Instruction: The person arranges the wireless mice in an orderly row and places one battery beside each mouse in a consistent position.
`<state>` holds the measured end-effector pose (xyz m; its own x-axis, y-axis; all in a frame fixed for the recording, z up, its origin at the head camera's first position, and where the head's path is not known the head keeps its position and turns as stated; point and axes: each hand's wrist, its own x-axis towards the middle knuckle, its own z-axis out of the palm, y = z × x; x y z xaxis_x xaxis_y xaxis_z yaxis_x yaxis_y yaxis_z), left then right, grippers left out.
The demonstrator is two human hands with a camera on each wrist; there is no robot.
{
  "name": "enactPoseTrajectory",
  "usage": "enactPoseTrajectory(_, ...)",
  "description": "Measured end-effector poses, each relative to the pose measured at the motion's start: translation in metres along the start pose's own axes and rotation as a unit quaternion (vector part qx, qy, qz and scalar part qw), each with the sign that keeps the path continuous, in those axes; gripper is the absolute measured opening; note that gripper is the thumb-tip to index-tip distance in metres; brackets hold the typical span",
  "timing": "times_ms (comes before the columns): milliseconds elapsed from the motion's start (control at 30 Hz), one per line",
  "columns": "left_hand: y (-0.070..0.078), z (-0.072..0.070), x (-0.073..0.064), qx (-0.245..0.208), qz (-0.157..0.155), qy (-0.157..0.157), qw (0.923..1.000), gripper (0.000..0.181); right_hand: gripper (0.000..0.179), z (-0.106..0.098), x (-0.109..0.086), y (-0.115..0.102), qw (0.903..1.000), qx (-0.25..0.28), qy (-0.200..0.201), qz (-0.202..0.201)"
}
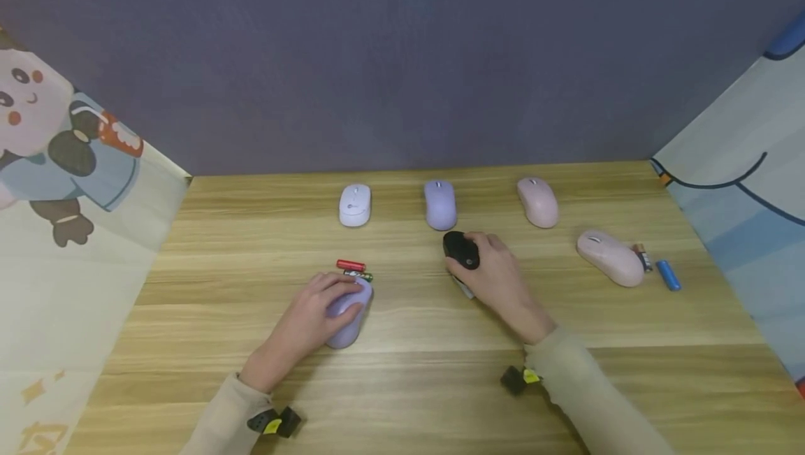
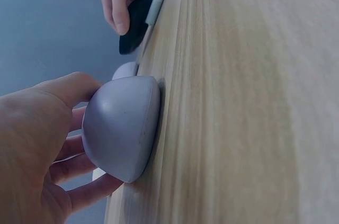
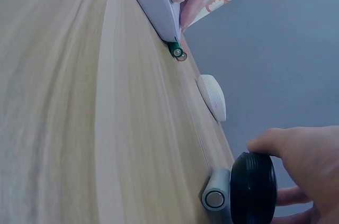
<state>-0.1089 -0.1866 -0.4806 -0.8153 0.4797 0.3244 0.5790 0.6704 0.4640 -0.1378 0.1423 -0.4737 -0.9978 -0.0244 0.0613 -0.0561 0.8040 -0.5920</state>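
My left hand grips a lavender computer mouse on the table, thumb on one side and fingers on the other. Just beyond its far end lie a red battery and a green battery. In the left wrist view, that mouse sits on the wood between thumb and fingers. My right hand holds a black mouse by its sides. A grey battery lies close beside the black mouse in the right wrist view; whether they touch I cannot tell.
Along the back stand a white mouse, another lavender mouse and a pink mouse. At right lies a second pink mouse, with a dark battery and a blue battery. A dark panel rises behind the table.
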Motion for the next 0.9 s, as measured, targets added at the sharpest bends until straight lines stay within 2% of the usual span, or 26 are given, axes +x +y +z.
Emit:
enactPoseTrajectory(567, 0.001, 0.0, 0.0, -0.002, -0.011, -0.009, 0.9999, 0.028, 0.068, 0.013, 0.004, -0.008, 0.9998, 0.005, 0.001, 0.018)
enactPoseTrajectory(900, 0.005, -0.001, 0.002, 0.031, -0.002, -0.012, 0.9994, 0.027, 0.072, 0.016, 0.007, -0.01, 0.9991, -0.023, -0.004, 0.036)
